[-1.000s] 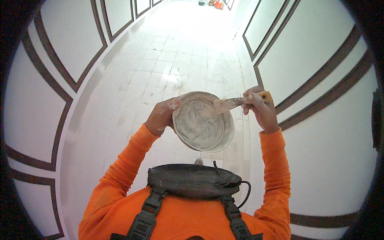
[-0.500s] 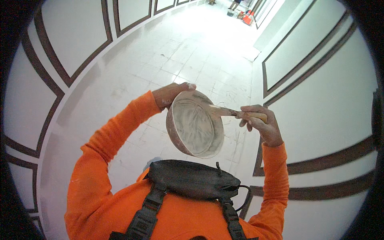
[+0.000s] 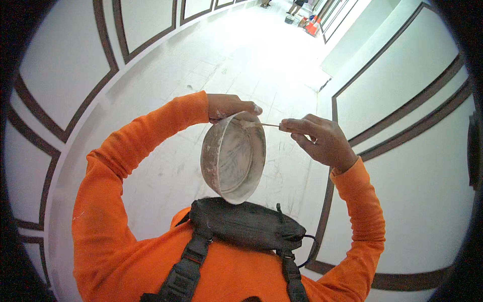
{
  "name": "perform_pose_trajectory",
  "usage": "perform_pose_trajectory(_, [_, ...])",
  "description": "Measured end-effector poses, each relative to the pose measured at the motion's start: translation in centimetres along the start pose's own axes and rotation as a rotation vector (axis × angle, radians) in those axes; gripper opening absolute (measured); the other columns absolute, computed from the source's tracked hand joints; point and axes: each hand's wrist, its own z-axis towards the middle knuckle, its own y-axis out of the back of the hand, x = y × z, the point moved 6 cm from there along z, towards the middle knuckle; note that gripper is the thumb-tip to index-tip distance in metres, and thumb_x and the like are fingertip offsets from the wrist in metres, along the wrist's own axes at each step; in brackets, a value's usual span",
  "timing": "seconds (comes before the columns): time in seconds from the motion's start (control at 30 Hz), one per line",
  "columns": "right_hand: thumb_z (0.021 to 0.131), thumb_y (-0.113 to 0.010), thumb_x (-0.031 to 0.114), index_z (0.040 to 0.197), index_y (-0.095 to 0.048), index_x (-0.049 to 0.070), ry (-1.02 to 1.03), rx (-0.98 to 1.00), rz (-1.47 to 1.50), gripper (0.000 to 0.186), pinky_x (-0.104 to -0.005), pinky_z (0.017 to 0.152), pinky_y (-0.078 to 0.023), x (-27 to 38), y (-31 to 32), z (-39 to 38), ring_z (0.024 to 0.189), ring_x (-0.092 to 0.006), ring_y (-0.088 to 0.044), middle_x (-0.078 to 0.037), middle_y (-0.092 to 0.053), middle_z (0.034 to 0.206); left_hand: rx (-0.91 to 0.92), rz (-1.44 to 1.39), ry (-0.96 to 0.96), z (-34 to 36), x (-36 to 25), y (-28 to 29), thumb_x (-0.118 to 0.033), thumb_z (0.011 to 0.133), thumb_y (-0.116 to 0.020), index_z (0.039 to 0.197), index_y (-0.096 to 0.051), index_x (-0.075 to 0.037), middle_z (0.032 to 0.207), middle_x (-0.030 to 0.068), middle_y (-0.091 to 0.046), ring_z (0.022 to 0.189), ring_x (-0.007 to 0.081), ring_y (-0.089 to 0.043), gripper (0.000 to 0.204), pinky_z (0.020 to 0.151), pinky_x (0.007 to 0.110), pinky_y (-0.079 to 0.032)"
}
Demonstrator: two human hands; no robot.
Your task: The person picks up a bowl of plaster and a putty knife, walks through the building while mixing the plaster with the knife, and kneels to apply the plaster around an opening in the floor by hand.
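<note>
My left hand point(image 3: 229, 104) grips the upper rim of a round, shallow pan point(image 3: 209, 161), tipped on its side with its pale, smeared inside facing right. Its thumb has white residue on it. My right hand point(image 3: 319, 138) is closed on a putty knife point(image 3: 269, 125), seen nearly edge-on, whose blade tip rests at the inside of the pan near the top rim. The pan hangs just above the black pouch point(image 3: 244, 224) strapped on my orange-sleeved front.
A white tiled floor point(image 3: 171, 80) runs along a corridor between white panelled walls point(image 3: 402, 105) with dark moulding. At the far end are a person's legs point(image 3: 293, 10), a bucket point(image 3: 289, 20) and an orange cone point(image 3: 313, 26), beside other small things.
My left hand has moved up and turned the pan steeply onto its side. My right hand has turned palm-down and shifted left, carrying the knife up toward the top rim.
</note>
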Motion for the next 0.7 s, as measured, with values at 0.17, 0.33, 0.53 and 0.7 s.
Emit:
perform_pose_trajectory(0.17, [0.088,-0.068,0.013,0.120,-0.065,0.023,0.002,-0.008,-0.312,0.034,-0.0346,0.059,-0.054,-9.7,1.6,2.7,0.066,-0.0215,-0.063,-0.004,-0.059,0.076,0.180,-0.013,0.284,9.9,3.8,3.0,-0.060,0.090,-0.055,0.099,-0.072,0.001,0.088,0.0106,-0.069,0.075,0.0194,-0.062,0.064,0.069,0.033,-0.053])
perform_pose_trajectory(0.33, [0.091,-0.062,0.005,0.128,-0.060,0.015,-0.016,-0.007,-0.237,0.039,-0.0289,0.063,-0.058,-22.0,2.8,3.5,0.075,-0.0144,-0.066,-0.005,-0.068,0.091,0.206,-0.030,0.229,21.0,8.6,5.3,-0.062,0.089,-0.053,0.103,-0.072,0.001,0.090,0.0147,-0.070,0.076,0.0219,-0.065,0.068,0.068,0.033,-0.053])
perform_pose_trajectory(0.53, [0.092,-0.063,0.014,0.125,-0.062,0.017,-0.088,0.023,-0.138,0.033,-0.0375,0.062,-0.055,-34.8,5.8,7.9,0.070,-0.0237,-0.066,-0.009,-0.065,0.083,0.040,0.120,0.109,32.6,11.2,13.8,-0.039,0.096,-0.058,0.087,-0.073,-0.007,0.086,0.0063,-0.072,0.070,0.0187,-0.065,0.036,0.068,0.037,-0.050])
perform_pose_trajectory(0.7, [0.093,-0.062,0.013,0.121,-0.066,0.009,-0.177,-0.018,0.385,0.028,-0.0386,0.075,-0.054,-45.1,5.7,14.1,0.079,-0.0276,-0.066,-0.013,-0.068,0.094,0.020,0.429,0.012,41.2,16.6,21.4,-0.040,0.095,-0.059,0.085,-0.074,-0.008,0.073,0.0075,-0.067,0.069,0.0160,-0.058,0.037,0.068,0.034,-0.047])
